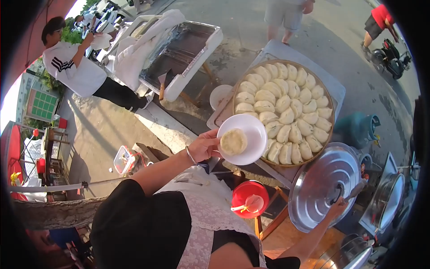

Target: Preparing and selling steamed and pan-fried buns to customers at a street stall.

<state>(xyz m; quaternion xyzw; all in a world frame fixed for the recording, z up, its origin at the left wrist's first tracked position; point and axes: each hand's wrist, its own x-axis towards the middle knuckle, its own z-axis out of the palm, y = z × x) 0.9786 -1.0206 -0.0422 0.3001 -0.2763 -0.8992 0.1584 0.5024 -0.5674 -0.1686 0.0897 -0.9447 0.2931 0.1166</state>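
Observation:
My left hand (205,148), with a bracelet at the wrist, grips the rim of a white plate (257,139). On the plate lies a round, pale flat bun (233,142). Just beyond, a wide round tray (331,134) carries rings of uncooked crescent-shaped filled dumplings (286,115). The plate overlaps the tray's near left edge. At the lower right, my right hand (337,209) is closed around what looks like a spatula (357,189). Its fingers are right by the dark handle of a large metal lid (314,188); whether they also grip that handle I cannot tell.
A red bucket (239,193) with a ladle (253,203) stands below the plate. A foil-lined foam box (198,43) with a scraper (162,85) is at upper left, near a person (72,67). A gas cylinder (359,127) stands right. Another person (284,16) stands beyond the tray.

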